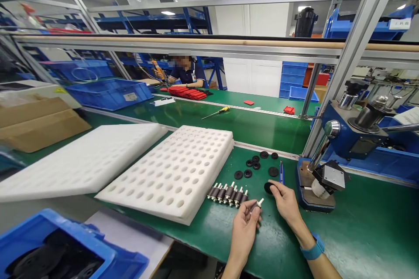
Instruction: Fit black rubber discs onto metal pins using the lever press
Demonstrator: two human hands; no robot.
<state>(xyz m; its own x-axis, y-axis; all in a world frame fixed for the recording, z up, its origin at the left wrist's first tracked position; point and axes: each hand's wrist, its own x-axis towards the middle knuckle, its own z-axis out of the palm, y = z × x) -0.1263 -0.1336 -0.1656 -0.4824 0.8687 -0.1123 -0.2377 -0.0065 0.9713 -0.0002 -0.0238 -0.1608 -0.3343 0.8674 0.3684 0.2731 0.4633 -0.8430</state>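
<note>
My left hand (pixel 246 231) is closed around a small dark roller with a white shaft (pixel 260 202), whose white end points up and right. Between the fingers of my right hand (pixel 286 200) is a black disc (pixel 268 188), held at its edge just above the green bench. Left of my hands stands a cluster of similar dark rollers (pixel 229 194) with white shafts. Several loose black discs (pixel 256 166) lie beyond my hands. A blue-handled cutter (pixel 281 172) lies beside my right hand's fingers.
A white foam tray (pixel 183 161) with round holes lies left, beside a second foam slab (pixel 81 152). At right stands a blue hand press (pixel 330 165). A blue bin (pixel 108 248) of black parts sits front left. Across the bench, a screwdriver (pixel 216 113) lies before a seated co-worker (pixel 186 72).
</note>
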